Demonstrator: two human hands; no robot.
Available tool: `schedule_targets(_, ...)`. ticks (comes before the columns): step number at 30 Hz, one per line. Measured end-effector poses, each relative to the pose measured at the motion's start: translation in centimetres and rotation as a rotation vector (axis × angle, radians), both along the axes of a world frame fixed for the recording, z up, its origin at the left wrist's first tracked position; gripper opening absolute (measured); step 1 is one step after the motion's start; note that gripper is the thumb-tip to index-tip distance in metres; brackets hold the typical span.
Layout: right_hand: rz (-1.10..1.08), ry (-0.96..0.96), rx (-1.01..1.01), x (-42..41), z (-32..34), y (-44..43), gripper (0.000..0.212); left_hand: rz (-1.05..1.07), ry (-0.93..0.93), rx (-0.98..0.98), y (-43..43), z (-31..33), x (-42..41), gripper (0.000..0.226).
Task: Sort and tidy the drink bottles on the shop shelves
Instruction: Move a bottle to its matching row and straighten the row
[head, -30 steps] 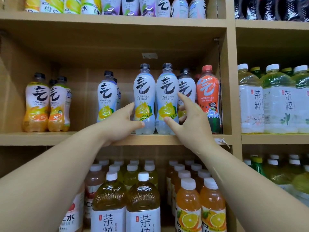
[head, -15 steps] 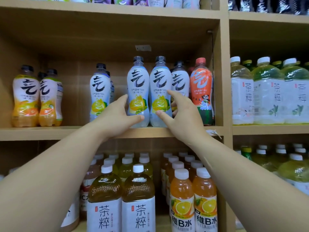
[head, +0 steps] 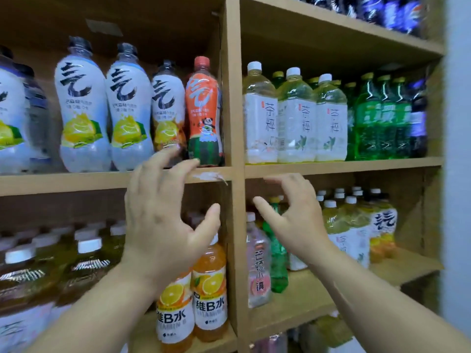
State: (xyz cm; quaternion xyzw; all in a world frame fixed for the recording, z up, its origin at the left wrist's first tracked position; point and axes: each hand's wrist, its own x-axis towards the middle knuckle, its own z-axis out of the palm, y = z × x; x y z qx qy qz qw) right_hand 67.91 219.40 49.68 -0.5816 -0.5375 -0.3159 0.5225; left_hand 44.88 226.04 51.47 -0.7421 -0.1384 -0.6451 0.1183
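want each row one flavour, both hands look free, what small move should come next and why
Probably close the left hand on the orange-labelled, red-capped plastic bottle. It is the only one of its colour beside the white-labelled lemon bottles, and that hand's open fingers lie just below it. The right hand is open too, holding nothing.

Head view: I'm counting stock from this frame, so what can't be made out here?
Tea bottles, lower left: motion blur, labels unreadable.
Orange bottles: partly hidden behind the left hand.
Green bottle: partly behind the right hand.
Dark bottles, top right: cut off by the upper edge.
Rear rows: blocked by front bottles.
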Motion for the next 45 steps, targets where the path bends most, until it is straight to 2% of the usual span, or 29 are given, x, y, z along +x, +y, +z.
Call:
schedule_targets(6,-0.049,0.090,-0.106,11.2,-3.4,-4.2,0.033,-0.161,0.185,-0.146,-3.8,-3.1,12.1,0.061)
schedule_targets(15,-0.086,0.273,-0.136,32.2,-8.0,-10.7,0.021,-0.146,0.434,-0.355,-7.4,-5.8,34.0,0.066)
schedule_targets(22,-0.001,0.432,-0.157,43.8,-10.6,-12.1,0.030,-0.107,0.620,-0.464,-10.0,-5.6,46.6,0.081)
schedule_targets(27,0.106,0.563,-0.280,47.8,-11.4,-10.1,0.057,0.061,0.695,-0.489,-9.5,-5.1,51.8,0.089)
schedule_targets(32,0.218,0.649,-0.315,50.0,-11.9,-8.1,0.079,0.326,0.743,-0.422,-8.2,-5.0,54.9,0.081)
schedule_targets(35,0.293,0.699,-0.353,50.6,-12.3,-7.4,0.071,0.357,0.727,-0.401,-8.0,-5.0,55.9,0.076)
schedule_targets(38,0.353,0.691,-0.393,50.6,-12.1,-6.9,0.062,0.409,0.806,-0.365,-7.5,-5.5,56.4,0.075)
schedule_targets(45,0.423,0.697,-0.362,49.9,-13.0,-6.4,0.081,0.448,0.849,-0.334,-6.9,-5.9,56.7,0.083)
